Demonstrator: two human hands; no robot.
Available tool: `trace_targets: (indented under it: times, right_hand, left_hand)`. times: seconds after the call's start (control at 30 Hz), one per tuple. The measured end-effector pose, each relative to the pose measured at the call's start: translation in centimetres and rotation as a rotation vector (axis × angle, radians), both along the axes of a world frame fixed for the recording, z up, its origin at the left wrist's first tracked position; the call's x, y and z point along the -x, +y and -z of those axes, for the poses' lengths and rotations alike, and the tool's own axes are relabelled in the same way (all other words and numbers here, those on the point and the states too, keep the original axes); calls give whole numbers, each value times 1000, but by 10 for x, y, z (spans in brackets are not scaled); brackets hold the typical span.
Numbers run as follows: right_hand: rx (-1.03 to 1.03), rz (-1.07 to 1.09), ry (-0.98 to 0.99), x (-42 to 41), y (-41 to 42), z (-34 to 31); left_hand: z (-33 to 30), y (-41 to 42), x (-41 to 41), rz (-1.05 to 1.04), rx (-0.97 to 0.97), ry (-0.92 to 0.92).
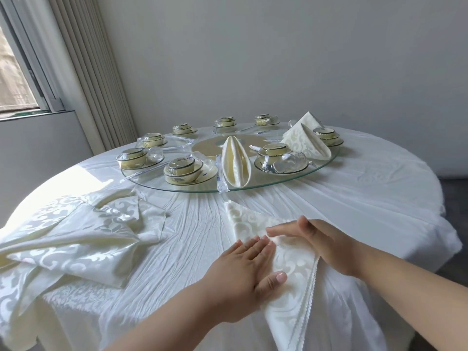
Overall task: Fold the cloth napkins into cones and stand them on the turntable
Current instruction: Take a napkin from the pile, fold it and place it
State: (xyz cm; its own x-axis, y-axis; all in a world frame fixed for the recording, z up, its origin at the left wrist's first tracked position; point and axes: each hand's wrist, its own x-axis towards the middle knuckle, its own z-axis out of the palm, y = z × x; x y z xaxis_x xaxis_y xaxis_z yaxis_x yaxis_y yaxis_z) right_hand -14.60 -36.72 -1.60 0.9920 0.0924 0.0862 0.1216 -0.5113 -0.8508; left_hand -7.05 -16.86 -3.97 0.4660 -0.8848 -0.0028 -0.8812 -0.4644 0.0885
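On white tablecloth (354, 188), both hands (278, 252) press a napkin (291, 269) flat.

Both hands (243, 269) flat on napkin (288, 269), folded cone (236, 164) on turntable (314, 173)

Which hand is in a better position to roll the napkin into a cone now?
Probably the right hand: it arches over the napkin at the fold, fingertips on the cloth. The left hand lies flat, pinning it.
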Motion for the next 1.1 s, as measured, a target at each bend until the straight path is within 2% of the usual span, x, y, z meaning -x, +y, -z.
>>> trace_targets:
  times: [0.17,0.23,0.37,0.57,0.67,0.73,0.8,0.93,1.0,1.1]
  right_hand:
    - [209,-45,50,18,-15,15]
    - [234,-51,64,16,-16,15]
    - [196,-59,90,14,-17,13]
    - [156,-34,106,13,-18,12]
    - [103,-24,154,11,-20,9]
    - [20,-26,247,6,-24,3]
    - [-78,18,296,0,-28,-4]
    - [-211,100,226,-18,-34,-16]
    - [-155,177,227,-28,-36,-19]
    - [54,255,222,-45,-37,-20]
  left_hand:
    - [-2,4,-3,35,-24,42]
    - [-9,12,-5,91,-59,88]
    - [-19,27,-7,157,-99,188]
    - [-15,24,-2,157,-56,112]
    - [-20,22,-2,143,10,182]
    - [-25,19,-1,40,149,308]
    - [-27,15,-5,-167,344,488]
    - [-28,-2,-28,-413,676,779]
    - [-29,-13,-36,-540,784,846]
    - [-32,-27,-48,-684,813,831]
